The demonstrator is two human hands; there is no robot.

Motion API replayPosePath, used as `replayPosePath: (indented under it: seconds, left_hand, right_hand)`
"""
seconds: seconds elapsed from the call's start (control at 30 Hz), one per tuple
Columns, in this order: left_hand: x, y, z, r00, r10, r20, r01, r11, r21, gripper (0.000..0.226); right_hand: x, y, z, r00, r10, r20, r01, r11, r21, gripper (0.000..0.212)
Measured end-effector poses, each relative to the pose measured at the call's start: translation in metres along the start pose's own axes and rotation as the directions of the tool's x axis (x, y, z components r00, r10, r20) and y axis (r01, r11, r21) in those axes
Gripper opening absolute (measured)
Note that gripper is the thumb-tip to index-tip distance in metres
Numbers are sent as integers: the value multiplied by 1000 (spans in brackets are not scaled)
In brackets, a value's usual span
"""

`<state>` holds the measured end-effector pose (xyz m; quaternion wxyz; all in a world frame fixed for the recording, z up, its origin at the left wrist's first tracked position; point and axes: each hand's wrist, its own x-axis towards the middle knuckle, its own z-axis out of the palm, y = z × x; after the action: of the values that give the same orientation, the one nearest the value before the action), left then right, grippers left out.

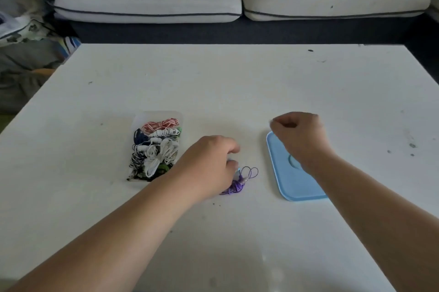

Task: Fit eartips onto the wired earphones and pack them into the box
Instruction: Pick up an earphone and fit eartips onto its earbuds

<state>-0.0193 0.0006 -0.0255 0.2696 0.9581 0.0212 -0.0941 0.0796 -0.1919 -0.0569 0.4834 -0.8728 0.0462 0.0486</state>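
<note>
Left hand point(209, 163) holds the purple earphones point(235, 187) on the tabletop point(213, 82); right hand point(298, 135) hovers curled nearby.

The left fingers point(231, 149) curl down and pinch the bud end of the earphones, whose thin glossy cord lies wound in a tight little skein under the fingertips, a few loose loops poking out just beyond them. The right fingers point(280, 124) are bunched tight above the far corner of a smooth blue lid point(282, 173) with rounded corners; I cannot tell whether they hold an eartip. The clear plastic box point(142, 120), stuffed with coiled bundles point(156, 149) in white, red-striped and dark cord, sits just outside the left knuckles. To seat a tip well, I'd keep the bud pinned steady, nozzle facing the right fingers, then roll the soft tip on squarely, not at a slant.
</note>
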Motion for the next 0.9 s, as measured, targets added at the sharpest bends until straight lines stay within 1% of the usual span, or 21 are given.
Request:
replayPosePath:
  seconds: [0.03,0.07,0.13,0.2,0.27,0.33,0.4,0.43,0.47,0.5,0.53,0.57,0.6,0.7,0.77,0.83,0.87,0.9]
  left_hand:
    - [-6,-2,-4,1000,8,-20,-8,1000,-1,30]
    - [-9,-4,-7,999,13,-39,-13,1000,-3,31]
    - [-17,-9,-14,997,13,-78,-14,1000,-14,34]
    - [-27,-14,-18,995,25,-100,-28,999,-26,34]
    - [-37,-19,-19,992,69,-104,-72,997,-25,31]
    - [-43,-30,-26,983,100,-156,-100,995,8,25]
    - [-40,-50,-39,953,70,-294,-55,997,59,14]
    - [-37,-62,-47,937,15,-349,14,997,80,8]
    - [-34,-73,-54,929,-59,-366,102,990,99,6]
    - [-33,-84,-58,929,-146,-340,195,974,115,11]
    - [-31,-92,-58,935,-213,-284,254,960,116,17]
    - [-32,-97,-57,940,-247,-234,278,954,110,21]
    - [-31,-100,-54,944,-253,-211,279,955,101,23]
    - [-29,-104,-48,949,-225,-220,247,966,77,19]
    - [-28,-103,-56,947,-251,-199,252,967,-23,14]
    - [-29,-99,-72,926,-316,-207,270,937,-224,10]
    - [-30,-96,-80,906,-371,-204,279,886,-371,14]
    - [-31,-91,-89,890,-425,-167,279,796,-537,18]
  right_hand:
    - [-9,-15,8,998,9,59,-16,992,121,11]
    - [-18,-27,15,991,3,135,-30,980,199,11]
    - [-38,-46,32,966,-34,257,-34,966,256,11]
    - [-53,-57,45,952,-40,302,-51,957,287,11]
    - [-62,-65,51,952,-7,305,-106,930,352,10]
    - [-68,-70,56,947,37,319,-170,900,401,11]
    - [-73,-75,62,931,67,360,-225,879,419,11]
    - [-76,-77,66,923,78,378,-247,873,421,11]
    - [-78,-78,69,916,88,392,-263,869,419,11]
    - [-79,-80,73,910,96,403,-275,869,412,11]
    - [-80,-82,77,906,103,411,-280,873,400,11]
    - [-80,-83,80,904,109,414,-283,878,387,11]
    - [-80,-83,83,902,112,416,-282,884,373,10]
    - [-79,-80,86,903,107,416,-266,899,347,10]
    - [-78,-77,86,904,110,413,-263,904,336,10]
    - [-77,-75,84,904,112,413,-263,906,331,11]
    - [-77,-75,83,904,112,413,-264,906,332,11]
    - [-77,-75,81,903,113,415,-268,903,336,11]
